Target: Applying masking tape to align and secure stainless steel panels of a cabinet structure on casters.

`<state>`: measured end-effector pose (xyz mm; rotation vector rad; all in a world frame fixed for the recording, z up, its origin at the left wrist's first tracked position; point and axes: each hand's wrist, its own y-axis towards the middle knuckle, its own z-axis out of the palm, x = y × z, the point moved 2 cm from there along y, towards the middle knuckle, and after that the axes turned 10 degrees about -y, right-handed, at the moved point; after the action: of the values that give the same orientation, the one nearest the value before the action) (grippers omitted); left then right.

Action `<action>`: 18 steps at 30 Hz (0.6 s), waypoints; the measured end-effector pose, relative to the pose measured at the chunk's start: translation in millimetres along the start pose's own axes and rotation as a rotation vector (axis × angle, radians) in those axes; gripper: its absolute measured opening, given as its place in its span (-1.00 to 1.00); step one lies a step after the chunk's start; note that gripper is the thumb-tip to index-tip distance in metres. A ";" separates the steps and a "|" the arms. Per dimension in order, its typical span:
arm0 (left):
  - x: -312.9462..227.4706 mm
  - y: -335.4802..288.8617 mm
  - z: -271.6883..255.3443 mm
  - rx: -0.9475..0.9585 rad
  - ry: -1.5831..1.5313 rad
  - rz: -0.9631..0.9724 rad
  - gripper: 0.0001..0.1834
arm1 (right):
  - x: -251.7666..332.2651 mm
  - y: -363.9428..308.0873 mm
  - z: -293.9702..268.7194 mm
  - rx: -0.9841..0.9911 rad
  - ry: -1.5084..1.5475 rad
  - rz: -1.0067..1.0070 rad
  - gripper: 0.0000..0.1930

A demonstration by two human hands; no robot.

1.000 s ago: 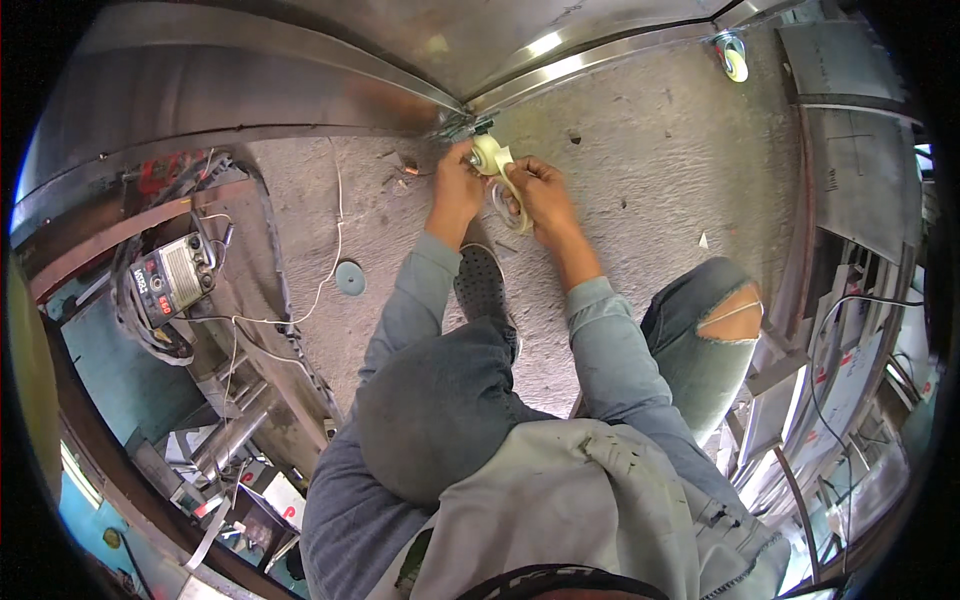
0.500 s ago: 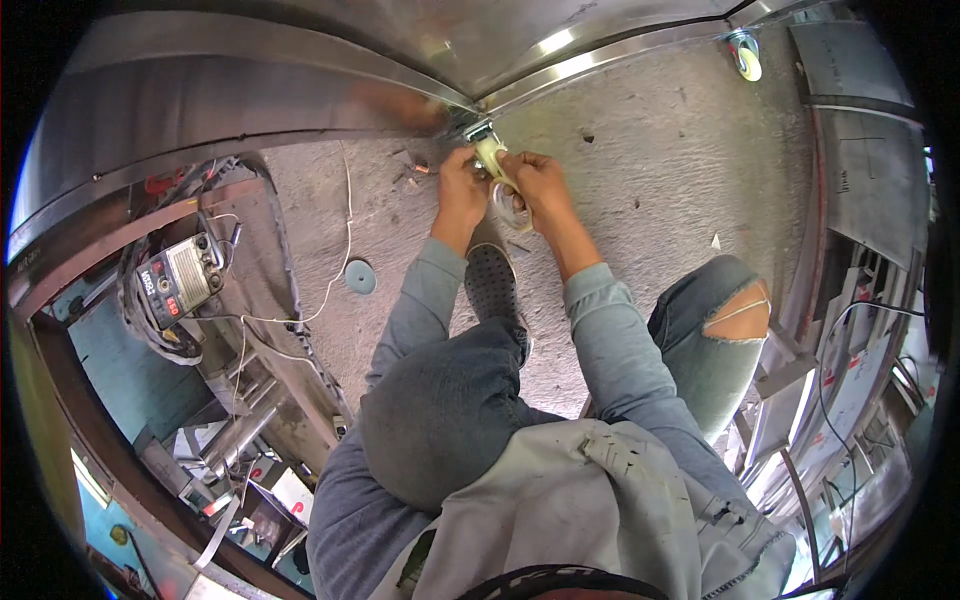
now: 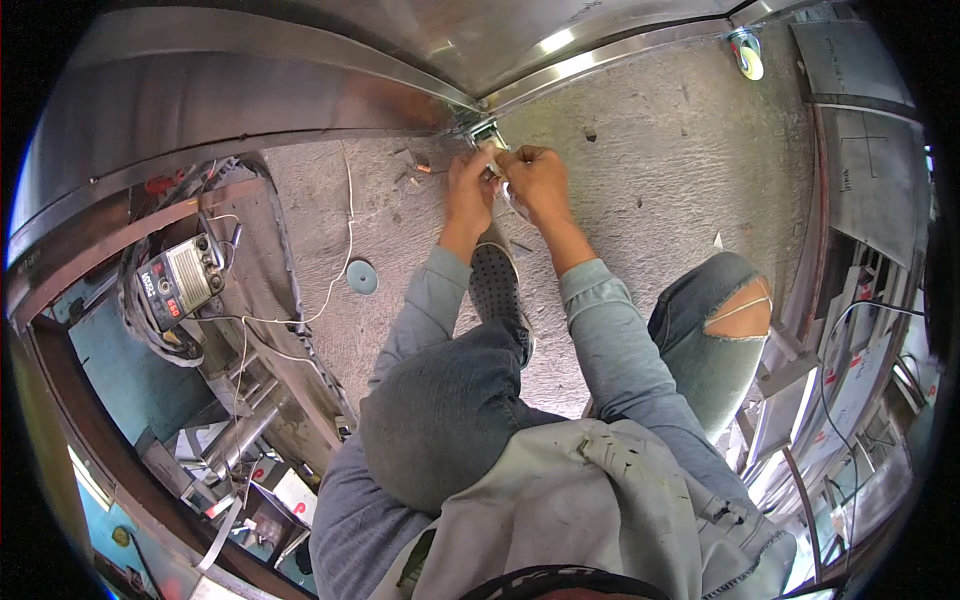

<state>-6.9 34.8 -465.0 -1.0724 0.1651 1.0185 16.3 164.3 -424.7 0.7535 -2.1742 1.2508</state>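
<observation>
At the corner of the steel cabinet (image 3: 400, 95), both my hands are closed around a caster (image 3: 484, 131). Its metal bracket shows above my fingers, while the pale wheel is mostly covered by them. My left hand (image 3: 467, 200) pinches the caster from the left, thumb and fingertips over the wheel. Against its right side, my right hand (image 3: 541, 190) has its fingers bent and pressed together. A clear ring that looks like a roll of tape (image 3: 514, 204) hangs under the right fingers, partly hidden by that hand.
A second caster (image 3: 746, 56) sits under the cabinet's far right corner. On the concrete floor (image 3: 650, 180) lie a grey-green disc (image 3: 362, 277), a white cord (image 3: 335, 285) and small scraps. A welding machine (image 3: 180, 281) stands left; metal sheets (image 3: 868, 165) lie right.
My left hand has shifted slightly right and over the wheel, covering more of it. My right fingers have curled in tighter, and less of the clear ring shows.
</observation>
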 end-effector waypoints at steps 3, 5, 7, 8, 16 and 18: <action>-6.1 6.2 -7.5 -0.083 0.161 0.062 -0.61 | 4.5 -3.1 3.7 -0.012 -0.122 -0.066 -0.67; -12.1 13.6 -13.7 -0.100 0.183 0.028 -0.58 | 10.2 -10.2 3.8 -0.009 -0.179 -0.092 -0.69; -12.5 15.2 -11.7 -0.064 0.137 0.002 -0.57 | 6.0 -20.9 2.0 0.141 0.103 -0.062 -0.74; -12.4 14.2 -8.2 -0.064 0.135 -0.004 -0.57 | 2.4 -23.5 -1.5 0.138 0.099 -0.058 -0.74; -22.3 4.9 -8.9 -0.122 0.206 0.013 -0.58 | -27.2 -27.0 17.5 0.376 0.342 0.097 -0.39; -16.9 15.2 -8.2 -0.093 0.225 -0.035 -0.60 | -42.4 -9.7 19.1 0.373 0.406 -0.022 -0.38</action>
<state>-25.1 19.5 -469.6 -1.2706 0.2824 0.8789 50.2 152.2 -455.8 0.5955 -1.6266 1.6591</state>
